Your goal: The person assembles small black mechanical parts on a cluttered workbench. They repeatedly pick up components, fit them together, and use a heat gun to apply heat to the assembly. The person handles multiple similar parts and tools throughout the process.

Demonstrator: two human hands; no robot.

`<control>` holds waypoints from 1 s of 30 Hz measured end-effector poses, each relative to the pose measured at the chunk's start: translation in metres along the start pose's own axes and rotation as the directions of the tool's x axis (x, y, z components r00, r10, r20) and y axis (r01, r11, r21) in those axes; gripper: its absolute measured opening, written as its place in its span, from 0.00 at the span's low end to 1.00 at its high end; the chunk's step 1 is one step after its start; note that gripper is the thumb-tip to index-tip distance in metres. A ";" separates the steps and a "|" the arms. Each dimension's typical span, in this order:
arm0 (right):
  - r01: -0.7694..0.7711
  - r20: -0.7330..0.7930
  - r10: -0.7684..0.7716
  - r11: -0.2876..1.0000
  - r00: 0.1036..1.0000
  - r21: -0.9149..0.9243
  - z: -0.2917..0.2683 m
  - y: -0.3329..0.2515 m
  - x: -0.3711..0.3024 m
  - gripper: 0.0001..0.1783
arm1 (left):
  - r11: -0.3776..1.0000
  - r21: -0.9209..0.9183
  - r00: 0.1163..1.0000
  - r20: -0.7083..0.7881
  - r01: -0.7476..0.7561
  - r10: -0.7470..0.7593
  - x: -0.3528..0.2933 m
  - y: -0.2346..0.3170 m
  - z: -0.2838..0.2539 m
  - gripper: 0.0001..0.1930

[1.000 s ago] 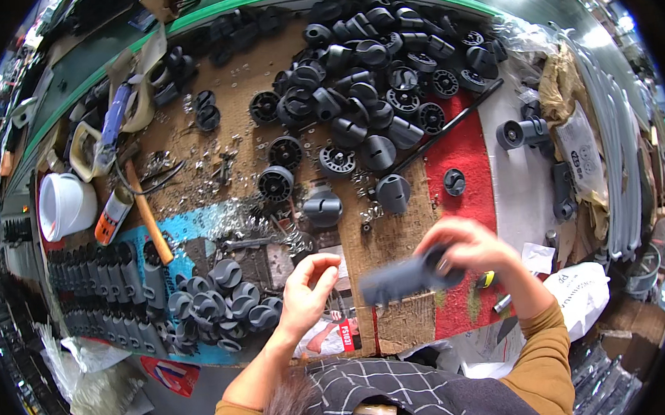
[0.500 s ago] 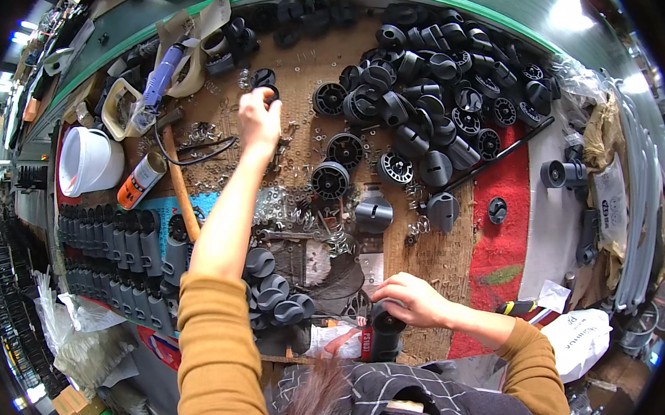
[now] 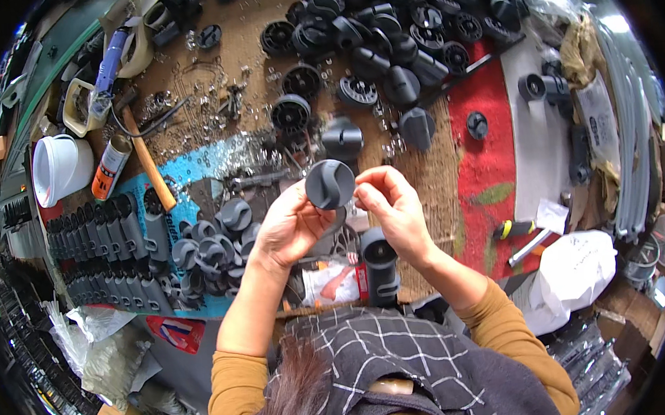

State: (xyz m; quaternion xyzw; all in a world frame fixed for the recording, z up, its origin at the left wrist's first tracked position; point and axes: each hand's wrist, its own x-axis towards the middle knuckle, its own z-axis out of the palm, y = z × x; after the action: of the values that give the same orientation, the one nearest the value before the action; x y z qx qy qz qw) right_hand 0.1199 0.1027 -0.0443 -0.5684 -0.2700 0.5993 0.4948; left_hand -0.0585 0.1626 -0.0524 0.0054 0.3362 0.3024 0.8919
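In front of me, my left hand (image 3: 291, 226) grips a round dark grey knob (image 3: 329, 184) with an S-shaped ridge on its face. Close to the knob's right side, my right hand (image 3: 398, 214) has thumb and forefinger pinched together; what they hold, if anything, is too small to make out. A dark pipe-shaped fitting (image 3: 381, 262) with a round opening at its top stands just below the hands, at the bench's near edge. Beyond the knob lies a grey slotted cap (image 3: 342, 138).
Many black caps (image 3: 401, 85) are heaped at the far right. Grey fittings (image 3: 125, 237) stand in rows at left, beside loose knobs (image 3: 212, 250). A hammer (image 3: 151, 170), spray can (image 3: 111, 167) and white bucket (image 3: 62, 168) lie further left. Small springs and nuts litter the middle.
My left hand has come back from the far side of the bench with the knob. My right hand has left the pipe-shaped fitting and risen beside the knob. The view has shifted.
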 end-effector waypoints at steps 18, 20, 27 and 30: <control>0.134 -0.264 -0.481 0.646 0.836 -0.752 -0.100 0.012 0.046 0.09 | 0.136 0.985 0.592 -0.045 -0.110 0.805 -0.101 0.022 -0.078 0.06; 0.152 -0.233 -0.572 0.545 0.786 -0.824 -0.112 0.001 0.089 0.11 | 0.045 0.999 0.544 -0.033 -0.009 0.838 -0.115 0.038 -0.091 0.07; 0.069 -0.069 -0.695 0.168 0.716 -0.983 -0.114 -0.044 0.194 0.10 | -0.248 0.942 0.462 0.119 0.228 0.879 -0.120 0.037 -0.117 0.10; -0.077 -0.033 -0.554 -0.056 0.832 -0.995 -0.107 -0.046 0.220 0.20 | -0.208 0.939 0.438 0.070 0.275 0.896 -0.116 0.037 -0.118 0.14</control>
State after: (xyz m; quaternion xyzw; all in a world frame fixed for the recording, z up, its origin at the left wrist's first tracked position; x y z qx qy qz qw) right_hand 0.2642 0.2921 -0.1172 -0.8017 -0.5903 -0.0191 0.0923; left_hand -0.2176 0.1068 -0.0666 0.6154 0.7409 0.2013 0.1784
